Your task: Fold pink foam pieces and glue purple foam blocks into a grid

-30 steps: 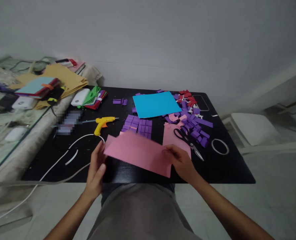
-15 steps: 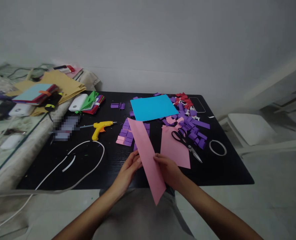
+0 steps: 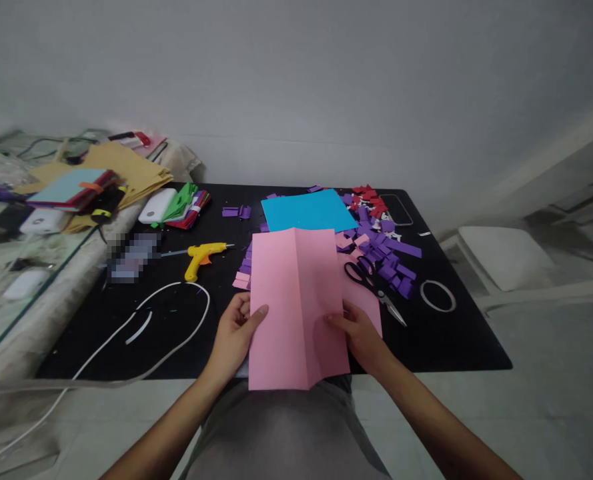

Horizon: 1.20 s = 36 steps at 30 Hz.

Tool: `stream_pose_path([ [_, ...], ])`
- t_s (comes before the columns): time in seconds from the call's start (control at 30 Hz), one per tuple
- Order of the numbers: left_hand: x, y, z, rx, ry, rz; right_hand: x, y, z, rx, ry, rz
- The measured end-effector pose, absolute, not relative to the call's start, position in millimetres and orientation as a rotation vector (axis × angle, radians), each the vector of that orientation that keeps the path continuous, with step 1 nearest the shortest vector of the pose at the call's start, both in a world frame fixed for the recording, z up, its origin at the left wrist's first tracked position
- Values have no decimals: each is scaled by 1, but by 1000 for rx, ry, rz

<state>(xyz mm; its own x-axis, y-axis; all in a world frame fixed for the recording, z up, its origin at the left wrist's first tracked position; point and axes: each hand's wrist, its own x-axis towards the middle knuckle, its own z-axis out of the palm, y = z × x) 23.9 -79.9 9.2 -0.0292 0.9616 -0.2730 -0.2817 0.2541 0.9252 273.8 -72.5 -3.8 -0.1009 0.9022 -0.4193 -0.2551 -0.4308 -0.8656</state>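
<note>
A pink sheet with a crease down its middle is spread open above the front of the black table. My left hand pinches its left edge, thumb on top. On the right edge my right hand is closed, thumb over the paper. Behind the sheet lies a blue sheet. To the right, black-handled scissors rest partly on another pink sheet. Purple paper strips are heaped beside them, and part of a purple and pink strip piece shows at the left.
A yellow glue gun lies left, near a looping white cable. Tape ring sits at the right. Folded colored paper and a cluttered side table are left; a white stool stands right.
The pink sheet has gone from folded narrow and slanted to opened out and upright. My left hand has moved left to its left edge, and my right hand slightly right.
</note>
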Motion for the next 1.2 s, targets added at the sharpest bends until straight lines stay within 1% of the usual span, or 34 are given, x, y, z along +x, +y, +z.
stream_pose_path([
  [0.33,3,-75,5,971,1265,1197,277,-69,-3,-1295,-945,1646],
  [0.53,-3,-76,8,962,1252,1179,275,-69,1,-1224,-961,1713],
  [0.67,-2,-75,8,865,1145,1184,269,-70,2,-1127,-868,1802],
  [0.83,10,-72,10,605,1025,1194,250,-69,3,-1066,-668,1889],
  [0.97,26,-73,13,514,997,1190,226,-71,1,-1050,-585,1815],
  [1.1,35,-77,8,555,1046,1193,211,-74,4,-1062,-794,1658],
  [1.2,35,-79,4,653,1083,1196,206,-74,13,-975,-936,1717],
])
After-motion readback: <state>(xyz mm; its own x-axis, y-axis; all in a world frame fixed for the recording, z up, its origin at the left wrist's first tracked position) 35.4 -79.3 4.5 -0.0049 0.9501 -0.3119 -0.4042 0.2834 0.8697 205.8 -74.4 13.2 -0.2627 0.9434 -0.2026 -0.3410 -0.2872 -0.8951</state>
